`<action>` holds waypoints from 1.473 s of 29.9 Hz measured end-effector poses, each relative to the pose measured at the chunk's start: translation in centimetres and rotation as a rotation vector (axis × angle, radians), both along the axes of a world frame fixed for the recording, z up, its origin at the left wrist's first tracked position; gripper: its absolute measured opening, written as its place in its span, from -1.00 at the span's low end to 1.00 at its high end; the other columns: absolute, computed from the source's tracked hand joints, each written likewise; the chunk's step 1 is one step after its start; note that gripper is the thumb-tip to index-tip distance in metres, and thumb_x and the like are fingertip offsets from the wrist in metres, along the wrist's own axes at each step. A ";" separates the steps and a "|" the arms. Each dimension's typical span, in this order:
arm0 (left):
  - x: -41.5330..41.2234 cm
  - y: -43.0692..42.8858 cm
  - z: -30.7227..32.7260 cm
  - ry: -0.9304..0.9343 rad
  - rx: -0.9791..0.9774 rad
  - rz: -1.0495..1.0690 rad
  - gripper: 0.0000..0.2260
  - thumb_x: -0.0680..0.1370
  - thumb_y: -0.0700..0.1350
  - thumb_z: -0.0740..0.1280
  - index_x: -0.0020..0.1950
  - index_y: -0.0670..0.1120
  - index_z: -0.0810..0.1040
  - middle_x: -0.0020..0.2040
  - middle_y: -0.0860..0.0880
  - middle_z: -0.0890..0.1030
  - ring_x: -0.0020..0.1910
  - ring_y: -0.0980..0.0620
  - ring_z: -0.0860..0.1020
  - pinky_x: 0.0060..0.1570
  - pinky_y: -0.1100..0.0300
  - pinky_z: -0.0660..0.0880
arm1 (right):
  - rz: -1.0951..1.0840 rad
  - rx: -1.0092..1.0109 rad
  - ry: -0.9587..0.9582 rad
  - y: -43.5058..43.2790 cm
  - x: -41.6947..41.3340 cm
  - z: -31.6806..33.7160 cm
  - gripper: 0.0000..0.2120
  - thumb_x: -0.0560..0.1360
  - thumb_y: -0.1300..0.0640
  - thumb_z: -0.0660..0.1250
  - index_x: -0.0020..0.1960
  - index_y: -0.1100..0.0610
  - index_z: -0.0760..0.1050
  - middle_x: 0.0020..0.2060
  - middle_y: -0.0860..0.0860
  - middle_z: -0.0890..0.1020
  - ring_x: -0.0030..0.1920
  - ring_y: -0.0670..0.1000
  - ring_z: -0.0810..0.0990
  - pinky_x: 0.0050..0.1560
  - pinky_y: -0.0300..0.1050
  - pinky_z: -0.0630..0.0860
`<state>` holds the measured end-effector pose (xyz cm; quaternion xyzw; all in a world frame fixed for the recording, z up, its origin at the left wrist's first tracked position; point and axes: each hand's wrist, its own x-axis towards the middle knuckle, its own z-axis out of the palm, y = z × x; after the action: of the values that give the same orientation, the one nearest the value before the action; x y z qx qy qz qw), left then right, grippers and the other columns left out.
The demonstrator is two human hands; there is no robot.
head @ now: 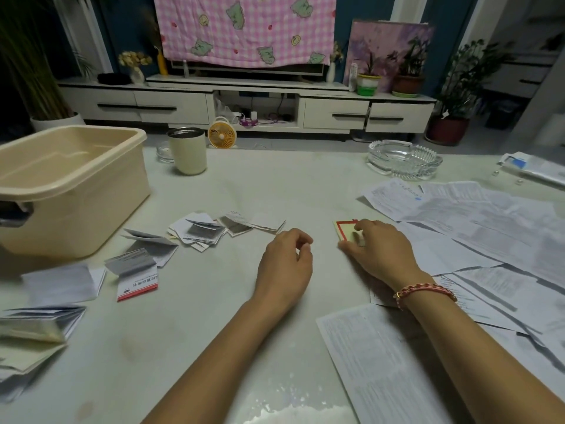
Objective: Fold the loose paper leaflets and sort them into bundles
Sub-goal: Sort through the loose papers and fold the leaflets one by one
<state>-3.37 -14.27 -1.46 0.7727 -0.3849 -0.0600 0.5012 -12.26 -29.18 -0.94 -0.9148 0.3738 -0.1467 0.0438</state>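
Lying nearest, well to the right of the beige tub (70,191) and closer than it, a printed sheet (382,362) is seen flat on the pale table (189,347). Thick stacks of folded leaflets (39,325) are piled closer than the tub's front wall, and a red-edged folded leaflet (137,280) is set just in front of the tub. The left hand (284,261) is rested on the table to the right of the tub, its fingers loosely curled with nothing held in them. Further right of the tub, the right hand (379,249), ringed at the wrist by a red bracelet (425,290), is laid over a small yellow leaflet (344,229) with a red border. Bent fingertips are pressed down on it and the thumb is set at its near edge, though whether it is actually pinched cannot be told. Small folded leaflets (201,231) are scattered between the tub and the left hand. Unfolded printed sheets (489,221) are spread overlapping, well apart from the tub on its right. A cream cup (187,151) is stood just right of the tub's far corner, and a glass ashtray (403,159) is placed much further to the tub's right. Beyond the tub, past the table's far edge, a small yellow fan (222,135) and a white cabinet (336,113) are seen.
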 end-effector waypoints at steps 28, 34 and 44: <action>0.8 0.9 1.8 0.523 -0.174 -0.212 -0.86 0.55 -0.16 0.32 -0.19 -0.07 0.61 -0.29 0.03 0.62 -0.38 0.23 0.55 -0.33 0.43 0.45 | -0.026 0.970 -0.669 6.4 -3.4 4.2 -0.77 0.54 0.25 0.16 -0.19 0.19 0.55 -0.32 0.03 0.61 -0.33 -0.03 0.55 -0.31 -0.22 0.47; -0.1 1.6 2.1 0.556 -0.152 -0.300 -0.89 0.53 -0.11 0.35 -0.15 -0.07 0.65 -0.29 0.04 0.66 -0.31 0.16 0.59 -0.28 0.34 0.48 | 0.035 0.966 -0.686 8.0 -5.4 4.6 -0.92 0.48 0.15 0.37 -0.06 0.15 0.57 -0.16 0.03 0.66 -0.16 -0.07 0.61 -0.25 -0.27 0.49; -0.9 2.1 3.2 0.916 -0.097 -0.353 -0.57 0.61 0.11 0.09 -0.05 -0.18 0.60 -0.19 -0.12 0.66 -0.25 -0.02 0.65 -0.39 0.17 0.57 | 0.089 0.525 -0.728 7.7 -4.7 4.0 -0.85 0.40 0.30 0.38 -0.23 0.07 0.51 -0.28 -0.04 0.61 -0.23 -0.06 0.54 -0.18 -0.20 0.47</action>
<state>-4.26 -12.17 1.78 0.5657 -0.2524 -0.4595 0.6365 -16.91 -21.46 3.06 -0.7766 0.3190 -0.3571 0.4094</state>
